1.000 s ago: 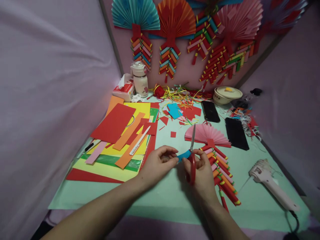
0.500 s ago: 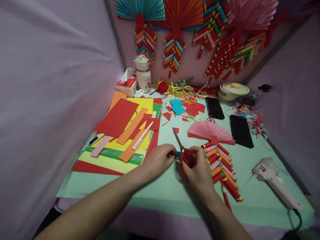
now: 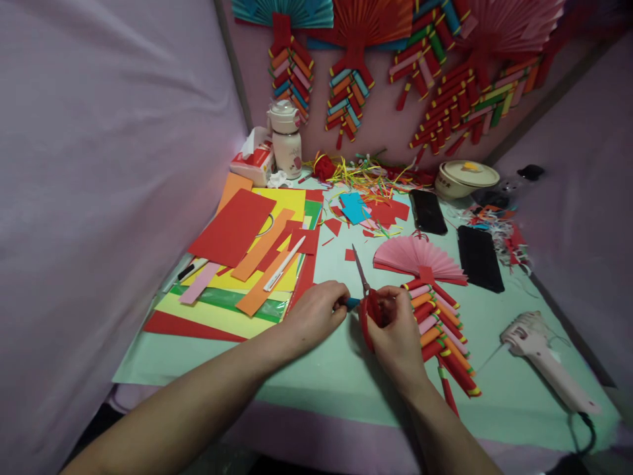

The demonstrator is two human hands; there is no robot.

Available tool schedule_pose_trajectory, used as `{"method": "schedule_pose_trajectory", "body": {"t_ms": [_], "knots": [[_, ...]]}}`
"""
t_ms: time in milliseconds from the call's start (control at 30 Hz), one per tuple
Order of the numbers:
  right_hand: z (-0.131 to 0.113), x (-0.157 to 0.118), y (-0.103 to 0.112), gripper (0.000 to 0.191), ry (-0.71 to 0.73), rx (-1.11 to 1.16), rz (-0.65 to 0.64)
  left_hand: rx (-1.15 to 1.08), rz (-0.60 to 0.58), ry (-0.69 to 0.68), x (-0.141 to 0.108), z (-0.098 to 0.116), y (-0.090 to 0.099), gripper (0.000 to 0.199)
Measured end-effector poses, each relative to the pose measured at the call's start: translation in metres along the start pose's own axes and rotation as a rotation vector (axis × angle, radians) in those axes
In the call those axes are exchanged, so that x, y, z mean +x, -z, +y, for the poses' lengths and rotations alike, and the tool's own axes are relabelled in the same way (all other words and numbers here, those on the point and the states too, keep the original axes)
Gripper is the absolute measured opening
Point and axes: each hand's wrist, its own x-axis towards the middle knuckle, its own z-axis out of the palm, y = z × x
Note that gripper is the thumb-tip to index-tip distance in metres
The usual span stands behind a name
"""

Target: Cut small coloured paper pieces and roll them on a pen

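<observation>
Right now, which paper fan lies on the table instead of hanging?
The pink fan just beyond the right hand; the other fans, one also pink, hang against the back wall.

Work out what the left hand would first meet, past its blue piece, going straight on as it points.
Probably the red-handled scissors in the right hand, just beyond the blue piece in the left hand, though depth is unclear.

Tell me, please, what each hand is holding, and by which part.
The right hand holds the scissors by the red handles. The left hand pinches a blue piece; its held part is hidden.
</observation>
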Motion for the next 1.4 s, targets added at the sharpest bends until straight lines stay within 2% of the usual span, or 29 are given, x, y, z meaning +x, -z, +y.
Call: {"method": "schedule_pose_trajectory", "body": {"t_ms": [267, 433, 767, 833, 933, 1000, 1400], "knots": [[-0.004, 0.000, -0.006, 0.035, 0.042, -0.094, -0.050, 0.017, 0.006, 0.021, 0.001, 0.002, 0.000, 0.009], [-0.006, 0.000, -0.007, 0.034, 0.053, -0.131, -0.030, 0.022, -0.018, 0.021, 0.000, 0.002, -0.001, 0.009], [-0.004, 0.000, -0.006, 0.033, 0.042, -0.084, -0.025, -0.087, 0.023, 0.019, 0.002, 0.000, -0.003, 0.009], [-0.005, 0.000, -0.003, 0.034, 0.053, -0.016, 0.037, -0.093, 0.042, 0.010, 0.001, 0.001, -0.003, 0.012], [-0.009, -0.001, 0.001, 0.036, 0.106, 0.142, 0.253, -0.111, 0.085, -0.017, 0.000, 0.002, -0.003, 0.016], [-0.013, -0.001, 0.003, 0.038, 0.134, 0.224, 0.353, -0.105, 0.096, -0.022, 0.000, 0.002, -0.003, 0.016], [-0.020, -0.003, 0.006, 0.039, 0.103, 0.311, 0.314, -0.061, 0.055, 0.066, 0.004, 0.002, -0.002, 0.009]]}}
